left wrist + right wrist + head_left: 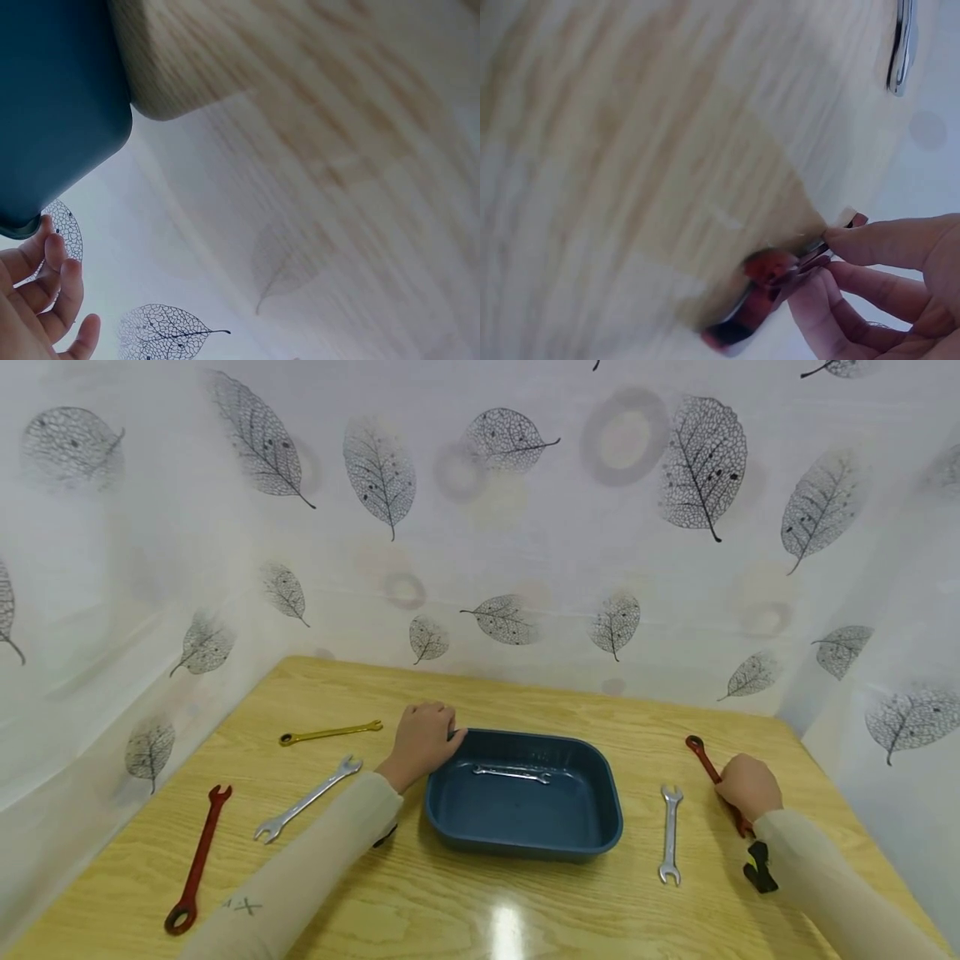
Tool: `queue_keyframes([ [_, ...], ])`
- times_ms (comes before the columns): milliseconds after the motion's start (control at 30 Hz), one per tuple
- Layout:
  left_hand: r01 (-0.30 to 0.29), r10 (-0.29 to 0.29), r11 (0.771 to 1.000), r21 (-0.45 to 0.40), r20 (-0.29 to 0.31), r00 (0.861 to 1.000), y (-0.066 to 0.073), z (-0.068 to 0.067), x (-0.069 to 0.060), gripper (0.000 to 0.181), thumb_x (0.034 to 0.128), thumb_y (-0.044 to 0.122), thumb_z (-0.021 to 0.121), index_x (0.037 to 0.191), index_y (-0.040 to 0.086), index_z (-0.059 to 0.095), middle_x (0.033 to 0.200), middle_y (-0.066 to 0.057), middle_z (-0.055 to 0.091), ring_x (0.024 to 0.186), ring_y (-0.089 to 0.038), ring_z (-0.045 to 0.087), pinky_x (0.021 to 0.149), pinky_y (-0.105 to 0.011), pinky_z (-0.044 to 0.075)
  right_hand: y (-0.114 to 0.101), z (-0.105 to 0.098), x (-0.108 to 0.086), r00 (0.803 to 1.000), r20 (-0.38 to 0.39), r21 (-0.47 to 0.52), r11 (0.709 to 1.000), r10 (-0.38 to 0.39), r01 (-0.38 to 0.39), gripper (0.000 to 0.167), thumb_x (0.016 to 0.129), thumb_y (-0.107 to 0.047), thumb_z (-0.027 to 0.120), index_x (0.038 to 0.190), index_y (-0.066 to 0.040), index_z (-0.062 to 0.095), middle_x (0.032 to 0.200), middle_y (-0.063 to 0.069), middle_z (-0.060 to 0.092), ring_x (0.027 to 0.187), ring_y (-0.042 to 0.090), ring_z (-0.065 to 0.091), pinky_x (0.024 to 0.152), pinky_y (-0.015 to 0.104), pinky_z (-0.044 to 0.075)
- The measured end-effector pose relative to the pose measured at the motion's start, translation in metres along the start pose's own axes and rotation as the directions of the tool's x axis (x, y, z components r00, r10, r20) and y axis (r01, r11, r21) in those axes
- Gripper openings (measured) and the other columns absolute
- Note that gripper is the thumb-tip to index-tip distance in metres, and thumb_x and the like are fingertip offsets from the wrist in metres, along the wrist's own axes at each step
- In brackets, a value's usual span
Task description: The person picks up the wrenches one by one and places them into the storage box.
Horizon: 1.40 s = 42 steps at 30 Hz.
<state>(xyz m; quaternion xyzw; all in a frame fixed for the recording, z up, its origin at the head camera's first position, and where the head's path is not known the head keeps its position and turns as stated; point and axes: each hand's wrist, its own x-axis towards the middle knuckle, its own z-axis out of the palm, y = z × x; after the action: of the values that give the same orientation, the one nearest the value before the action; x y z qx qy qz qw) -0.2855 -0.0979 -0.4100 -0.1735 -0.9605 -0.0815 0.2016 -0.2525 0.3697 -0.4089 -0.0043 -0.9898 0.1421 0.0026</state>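
A dark blue plastic basin (pixel 517 847) stands mid-table with a small silver wrench (pixel 512 773) lying inside it. My left hand (pixel 423 739) holds the basin's rim at its far left corner; the left wrist view shows the fingers (pixel 52 292) at the rim's edge. Over on the right, my right hand (pixel 750 785) pinches a red combination wrench (pixel 703 758) around its middle. In the right wrist view, thumb and fingers grip the red wrench (pixel 769 289) close to the tabletop. A silver open-end wrench (pixel 670 835) lies between the basin and my right hand.
Left of the basin lie a gold wrench (pixel 330 733), a silver wrench (pixel 307 799) and a red wrench (pixel 198 860). The wooden table (pixel 420 910) ends at a leaf-patterned curtain (pixel 525 552) at the back and both sides.
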Motion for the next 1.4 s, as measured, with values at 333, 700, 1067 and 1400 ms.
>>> queue_keyframes([
  [333,0.005,-0.005,1.000,-0.001,0.013,1.000,0.001,0.000,0.000,0.031,0.0879,0.036,0.063,0.068,0.015,0.049,0.069,0.000,0.053,0.075,-0.022,0.059,0.082,-0.045,0.046,0.005,0.001,0.000,0.999,-0.010,-0.013,0.999,-0.045,0.045,0.016,0.078,-0.005,0.067,0.077,0.010,0.071,0.073,0.024,0.068,0.064,0.035,0.063,0.061,0.048,0.051],
  [700,0.001,-0.001,1.000,0.004,0.019,1.000,0.000,0.001,-0.001,0.032,0.0879,0.037,0.062,0.069,0.015,0.049,0.069,0.000,0.052,0.075,-0.022,0.059,0.082,-0.044,0.046,0.009,0.003,0.003,0.999,0.004,0.019,0.999,-0.047,0.047,0.017,0.078,-0.003,0.069,0.082,0.013,0.070,0.076,0.025,0.069,0.064,0.033,0.063,0.060,0.045,0.052],
  [1067,-0.004,0.004,1.000,0.003,0.018,1.000,0.001,0.002,-0.002,0.032,0.0876,0.037,0.063,0.069,0.015,0.049,0.069,0.000,0.053,0.075,-0.022,0.059,0.081,-0.044,0.045,0.013,0.002,-0.002,1.000,0.007,0.058,0.998,-0.022,0.022,0.023,0.077,-0.006,0.068,0.090,0.012,0.070,0.085,0.029,0.068,0.076,0.042,0.062,0.069,0.052,0.050],
  [1400,0.003,-0.003,1.000,0.012,0.012,1.000,0.000,0.002,0.000,0.032,0.0878,0.037,0.062,0.069,0.015,0.049,0.068,0.001,0.052,0.074,-0.021,0.059,0.081,-0.044,0.046,0.015,0.003,-0.002,0.997,-0.030,0.019,0.997,-0.075,0.075,0.020,0.080,-0.003,0.065,0.089,0.014,0.068,0.082,0.027,0.068,0.073,0.041,0.063,0.068,0.051,0.051],
])
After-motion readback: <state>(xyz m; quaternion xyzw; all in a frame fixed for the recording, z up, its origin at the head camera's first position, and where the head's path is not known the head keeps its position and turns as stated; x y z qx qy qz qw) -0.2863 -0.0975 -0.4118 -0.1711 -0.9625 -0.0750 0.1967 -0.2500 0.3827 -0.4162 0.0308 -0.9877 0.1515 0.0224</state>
